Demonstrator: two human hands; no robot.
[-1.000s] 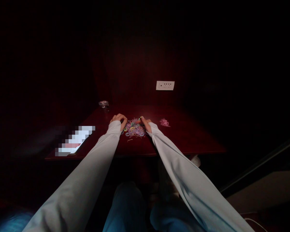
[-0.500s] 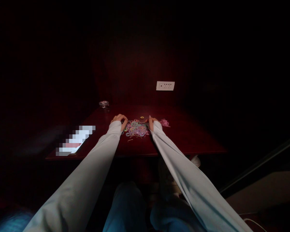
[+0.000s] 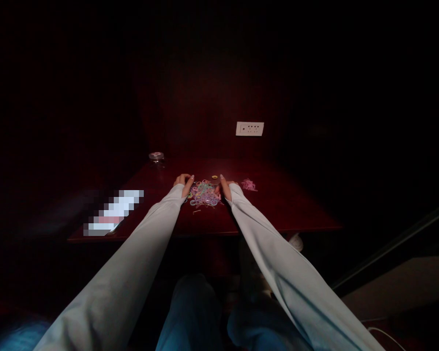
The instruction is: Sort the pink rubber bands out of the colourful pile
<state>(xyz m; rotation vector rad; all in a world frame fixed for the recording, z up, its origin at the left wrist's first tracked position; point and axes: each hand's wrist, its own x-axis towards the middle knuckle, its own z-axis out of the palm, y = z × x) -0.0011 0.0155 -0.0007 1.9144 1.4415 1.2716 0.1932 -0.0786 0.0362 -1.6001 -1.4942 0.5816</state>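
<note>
A loose pile of small multicoloured elastic hair ties point(image 3: 205, 193) lies on the dark red table, between my two hands. My left hand point(image 3: 185, 183) rests at the pile's left edge, thumb raised and apart from the curved fingers. On the opposite side, my right hand point(image 3: 226, 188) touches the right edge, its thumb pointing up and its fingers curled in low against the hair ties. Both hands look open around the pile, though their fingers are partly hidden. A yellow hair tie point(image 3: 214, 177) sits alone just behind the pile. Right of my right hand is a small heap of pink hair ties point(image 3: 249, 184).
A clear round container point(image 3: 156, 157) stands at the table's back left. A phone-like bright slab point(image 3: 114, 212), pixelated, lies near the left front edge. The table's front edge point(image 3: 205, 235) runs below my forearms. A white socket plate point(image 3: 249, 128) is on the wall.
My left hand has moved slightly right, toward the pile, and its thumb has lifted away from the fingers. My right hand has shifted slightly left, with its thumb now raised.
</note>
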